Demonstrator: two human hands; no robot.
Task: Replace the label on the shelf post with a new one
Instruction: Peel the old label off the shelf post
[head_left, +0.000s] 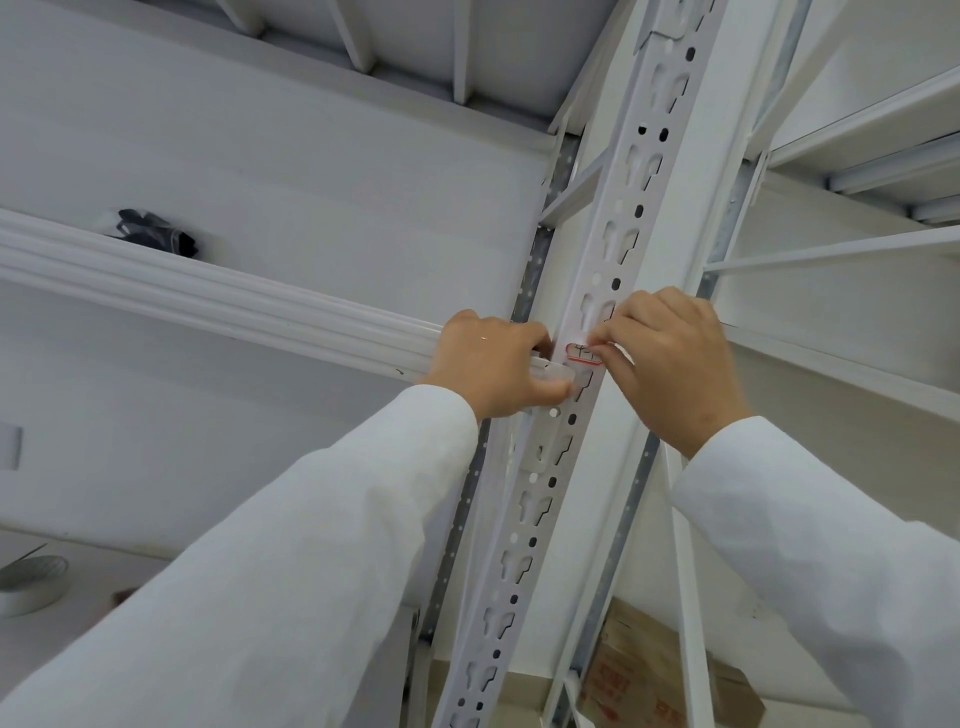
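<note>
A white perforated shelf post (628, 208) runs from bottom centre up to the top right. On it, at hand height, sits a small white label with a red border (582, 353) and dark handwriting. My right hand (675, 364) pinches the label's right edge with thumb and fingertips. My left hand (498, 364) rests against the post's left side, thumb pressed just below the label, with a small pale, translucent piece (550, 375) under its fingers. Part of the label is hidden by my right fingers.
A white shelf beam (208, 296) meets the post from the left. A black bundle in clear wrap (156, 231) lies on the upper shelf. A tape roll (31, 582) sits lower left. A cardboard box (654, 675) with red print stands behind the post's base.
</note>
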